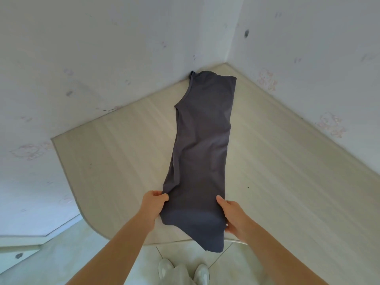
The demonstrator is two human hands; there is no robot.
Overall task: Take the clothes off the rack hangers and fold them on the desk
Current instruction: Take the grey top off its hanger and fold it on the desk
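The gray shirt [200, 145] lay long on the bench [287, 171], from 6 to 12 o'clock. My left hand [151, 206] and right hand [234, 217] each pinched its near end, one per side, equally close.

Soft matt dark grey cloth shirt [202, 140]. Pale wood-grain desk [277, 161], smooth, slightly glossy. Matt patterned wallpaper [102, 58] behind.
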